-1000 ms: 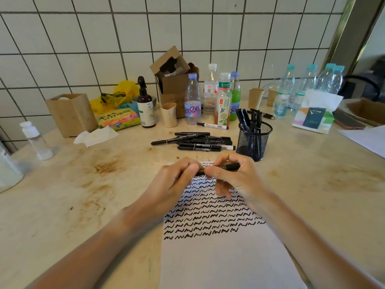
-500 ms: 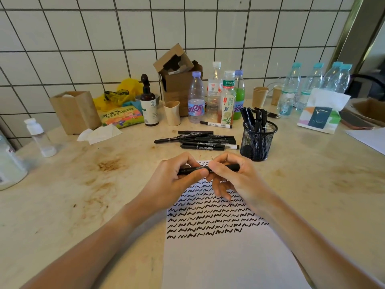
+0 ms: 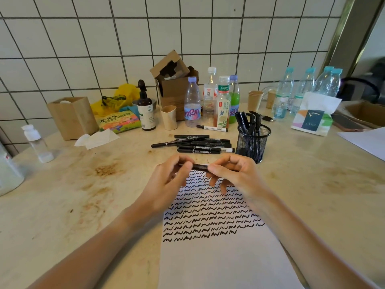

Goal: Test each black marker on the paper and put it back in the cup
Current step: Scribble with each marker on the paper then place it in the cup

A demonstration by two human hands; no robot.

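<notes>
Pinching one slim black marker (image 3: 199,167) level — left hand (image 3: 166,182), right hand (image 3: 233,176) at either end.

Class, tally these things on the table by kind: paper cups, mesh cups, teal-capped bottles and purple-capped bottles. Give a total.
paper cups: 3
mesh cup: 1
teal-capped bottles: 4
purple-capped bottles: 2
Total: 10
</notes>
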